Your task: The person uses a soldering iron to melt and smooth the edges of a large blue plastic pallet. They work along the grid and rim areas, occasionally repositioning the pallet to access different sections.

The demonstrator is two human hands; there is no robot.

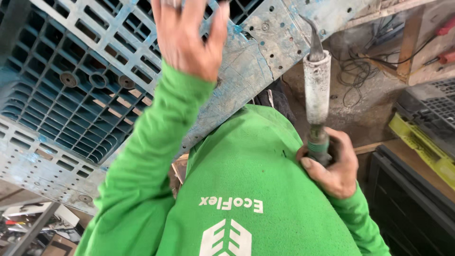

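My left hand point(189, 33) is raised at the top of the head view, fingers spread, resting against or just over a worn blue plastic pallet point(71, 104) with a grid of openings; it holds nothing. My right hand point(332, 166) is closed around the dark handle of a heating iron point(316, 85). The iron has a dirty white cylindrical barrel and a bent metal tip. That tip points up at the pallet's perforated solid edge point(265, 52). My green sweatshirt point(246, 189) fills the lower middle.
Tangled black wires point(355, 76) lie on the dusty ground behind the iron. A black crate point(412, 204) and a yellow bar point(422, 147) stand at the right. Wooden boards point(410, 42) and red-handled tools point(445, 28) sit at the top right. Clutter lies at the lower left.
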